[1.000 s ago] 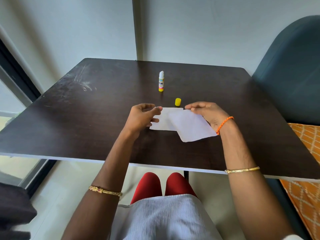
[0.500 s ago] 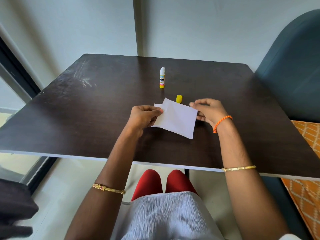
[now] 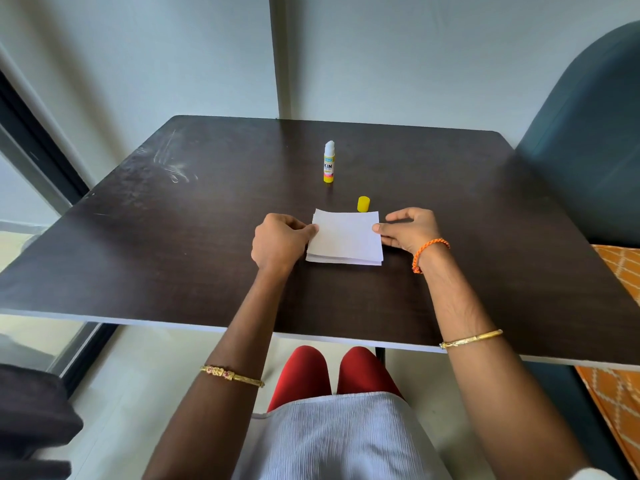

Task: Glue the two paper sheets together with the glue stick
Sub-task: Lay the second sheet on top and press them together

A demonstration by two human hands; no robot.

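Two white paper sheets lie stacked on the dark table, the upper one nearly square over the lower, whose edge shows along the near side. My left hand pinches the stack's left edge. My right hand pinches the upper sheet's right edge. The glue stick stands upright and uncapped farther back, white tip showing. Its yellow cap lies just beyond the papers.
A dark teal chair back rises at the table's right side, with an orange patterned cushion below it. A wall runs behind the table. A window frame is to the left.
The upper sheet, earlier held tilted and off to the right, has been swung over and laid squarely on the lower sheet. Both hands moved to its left and right edges.
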